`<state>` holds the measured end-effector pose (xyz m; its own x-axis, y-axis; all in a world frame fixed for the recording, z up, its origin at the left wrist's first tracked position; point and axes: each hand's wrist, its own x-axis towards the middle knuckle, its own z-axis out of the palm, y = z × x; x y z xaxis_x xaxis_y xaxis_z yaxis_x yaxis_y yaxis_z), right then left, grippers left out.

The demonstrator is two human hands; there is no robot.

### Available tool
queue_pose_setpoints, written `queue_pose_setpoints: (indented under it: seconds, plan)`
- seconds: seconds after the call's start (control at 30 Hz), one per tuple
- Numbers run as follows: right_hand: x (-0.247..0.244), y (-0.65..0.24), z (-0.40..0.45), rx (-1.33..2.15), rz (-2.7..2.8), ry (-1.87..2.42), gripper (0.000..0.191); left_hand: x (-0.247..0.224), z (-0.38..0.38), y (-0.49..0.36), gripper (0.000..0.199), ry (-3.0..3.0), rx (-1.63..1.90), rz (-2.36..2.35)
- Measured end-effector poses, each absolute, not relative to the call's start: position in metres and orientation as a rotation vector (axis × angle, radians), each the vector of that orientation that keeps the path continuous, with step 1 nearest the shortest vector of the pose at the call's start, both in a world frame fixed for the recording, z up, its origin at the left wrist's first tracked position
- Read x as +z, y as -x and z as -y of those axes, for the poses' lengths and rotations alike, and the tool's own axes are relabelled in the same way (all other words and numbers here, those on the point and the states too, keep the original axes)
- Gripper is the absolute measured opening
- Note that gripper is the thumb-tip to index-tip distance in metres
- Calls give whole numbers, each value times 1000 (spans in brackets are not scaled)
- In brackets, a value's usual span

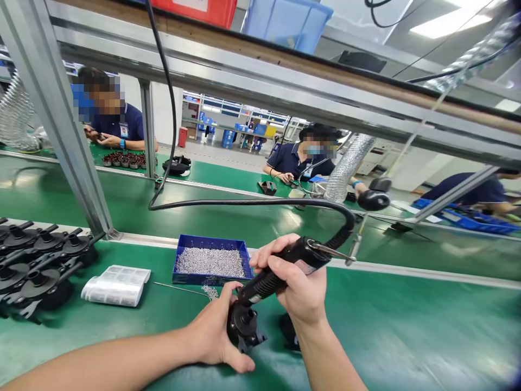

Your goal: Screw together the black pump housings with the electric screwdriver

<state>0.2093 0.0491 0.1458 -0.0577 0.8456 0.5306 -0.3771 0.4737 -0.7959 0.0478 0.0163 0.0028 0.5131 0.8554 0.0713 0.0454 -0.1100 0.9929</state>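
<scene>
Gripping one black power screwdriver [280,271] in the right hand [301,282], fingers wrapped tight around it, lower end right at one black part [244,323]. Holding that part on or just above the green bench [391,326] with the left hand [217,326], fingers curled round its far side, thumb along the near side. Just behind: one blue tray [195,278] of metal bits [209,262], uncountable; one thin rod [179,288] nearby. Farther left: one curled sheet [116,285], at least five similar parts [38,279]. Partly hidden by the right wrist: one dark object [288,328]. Crossing behind: one black cord [244,202]. Blocking the view at left: one slanted post [69,119]. Beyond: three people [132,122].
</scene>
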Motion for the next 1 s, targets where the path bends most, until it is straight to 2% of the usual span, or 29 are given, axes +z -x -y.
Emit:
queue_pose_setpoints:
  seconds: [0.4,0.8,1.0]
  plan:
    - [144,-198,-44,1243,1200,475,17,1,-17,-55,104,-1507,886,-717]
    - [145,-192,-46,1174,1082,479,13,6,-14,-55,103,-1472,829,-765]
    - [143,-187,-40,1163,1202,447,14,5,-16,-54,92,-1499,907,-636]
